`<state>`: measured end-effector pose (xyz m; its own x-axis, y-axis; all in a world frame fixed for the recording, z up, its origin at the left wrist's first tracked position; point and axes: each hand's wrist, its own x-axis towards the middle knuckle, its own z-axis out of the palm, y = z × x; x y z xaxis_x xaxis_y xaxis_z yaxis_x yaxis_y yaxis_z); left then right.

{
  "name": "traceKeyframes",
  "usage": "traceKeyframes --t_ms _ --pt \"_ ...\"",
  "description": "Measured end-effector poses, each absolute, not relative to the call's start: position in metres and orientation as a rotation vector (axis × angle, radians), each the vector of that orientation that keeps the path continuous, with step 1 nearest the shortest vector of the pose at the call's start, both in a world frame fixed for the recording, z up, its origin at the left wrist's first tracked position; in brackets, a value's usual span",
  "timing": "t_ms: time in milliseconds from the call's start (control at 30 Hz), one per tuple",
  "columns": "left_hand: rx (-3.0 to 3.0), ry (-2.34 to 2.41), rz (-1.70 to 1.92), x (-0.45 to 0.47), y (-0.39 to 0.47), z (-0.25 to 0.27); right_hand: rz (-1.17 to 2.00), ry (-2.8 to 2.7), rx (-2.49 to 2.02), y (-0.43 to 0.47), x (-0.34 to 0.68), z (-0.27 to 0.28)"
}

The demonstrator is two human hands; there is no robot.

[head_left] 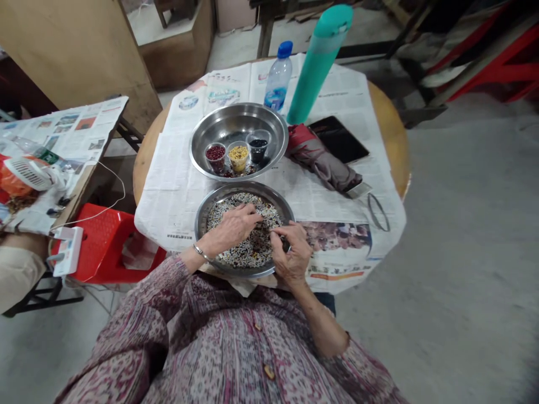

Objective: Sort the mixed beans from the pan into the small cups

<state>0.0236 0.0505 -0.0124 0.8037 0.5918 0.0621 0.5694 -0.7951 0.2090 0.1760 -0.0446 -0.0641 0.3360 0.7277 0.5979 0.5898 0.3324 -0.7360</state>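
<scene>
A steel basin point(202, 216) near the table's front edge holds mixed grains point(240, 255), mostly white with dark and some yellow bits. My left hand point(236, 227), a bracelet on its wrist, reaches over the grains with its fingers bent together and their tips down at the surface. At the basin's right side is my right hand point(291, 251), thumb and forefinger drawn together over the grains. What either hand pinches is too small to make out. Just behind, a larger steel basin point(219, 120) contains clear cups of red beans point(215, 157), yellow grains point(238, 157) and black beans point(257, 150).
Newspaper point(168, 196) covers the round table. At its back stand a water bottle point(278, 78) and a tall teal bottle point(318, 67). A folded umbrella point(324, 160) and a dark tablet point(340, 138) lie right. A red stool point(109, 247) and power strip point(68, 251) are left.
</scene>
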Motion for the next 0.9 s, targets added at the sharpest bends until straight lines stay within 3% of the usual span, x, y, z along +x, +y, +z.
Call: traceKeyframes --t_ms 233,433,600,700,900 --pt "2.774 1.34 0.275 -0.027 0.023 -0.007 0.177 -1.342 -1.408 -0.047 0.176 -0.066" --pt "2.604 1.247 0.313 -0.035 -0.014 -0.011 0.042 -1.703 -1.512 -0.047 0.182 -0.052" --pt "2.513 1.267 0.641 -0.033 -0.025 -0.023 -0.033 -2.107 -1.717 -0.052 0.186 -0.026" --pt "2.465 1.252 0.832 -0.033 -0.025 -0.029 0.118 -2.242 -1.759 -0.054 0.18 -0.026" --pt "2.431 1.212 1.132 -0.034 -0.028 -0.037 0.717 -2.038 -1.51 -0.03 0.15 -0.045"
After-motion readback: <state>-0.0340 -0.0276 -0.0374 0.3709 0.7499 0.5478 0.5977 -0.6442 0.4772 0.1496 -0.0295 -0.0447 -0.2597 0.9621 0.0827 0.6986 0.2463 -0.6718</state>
